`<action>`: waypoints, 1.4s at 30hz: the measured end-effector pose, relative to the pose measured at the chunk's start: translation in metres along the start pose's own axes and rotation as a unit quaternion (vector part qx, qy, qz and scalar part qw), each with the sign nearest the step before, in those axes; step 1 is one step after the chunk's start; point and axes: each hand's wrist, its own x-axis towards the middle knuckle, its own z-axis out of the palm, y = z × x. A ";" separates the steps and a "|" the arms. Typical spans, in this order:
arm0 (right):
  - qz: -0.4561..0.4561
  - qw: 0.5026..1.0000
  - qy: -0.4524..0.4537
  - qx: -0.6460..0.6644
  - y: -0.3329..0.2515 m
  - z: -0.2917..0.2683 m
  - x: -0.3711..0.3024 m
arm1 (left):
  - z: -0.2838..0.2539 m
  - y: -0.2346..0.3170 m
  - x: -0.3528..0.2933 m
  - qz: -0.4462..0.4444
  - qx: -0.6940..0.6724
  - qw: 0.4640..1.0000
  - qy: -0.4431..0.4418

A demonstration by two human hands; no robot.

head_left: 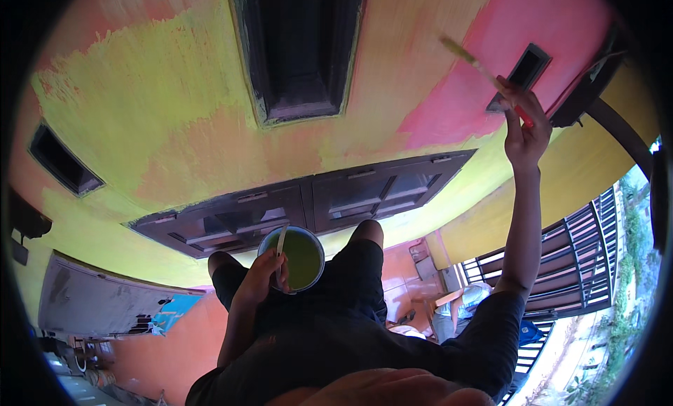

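Note:
My left hand grips the rim of a round paint can filled with yellow-green paint, held in front of my knees. A pale stick leans in the can by my fingers. My right hand is raised high on a stretched arm and holds a long-handled paintbrush. The brush's tip is against the pink part of the wall. The wall is pink and orange, with wide patches of yellow-green brushed over it.
A dark framed vent sits in the wall's middle, with smaller vents at the left and right. Dark wooden shutters lie below. A dark barred gate stands right. A person in a light blue top is far below.

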 end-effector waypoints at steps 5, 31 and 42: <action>-0.063 0.993 0.077 -0.059 0.015 0.022 0.002 | -0.003 0.000 0.006 0.009 -0.024 1.000 0.002; 0.360 0.779 -0.354 0.372 -0.189 0.237 -0.229 | -0.035 -0.017 -0.018 0.002 -0.066 0.994 0.084; 0.228 0.813 -0.468 0.260 -0.225 0.336 -0.268 | -0.043 -0.029 -0.019 0.017 -0.126 0.986 0.110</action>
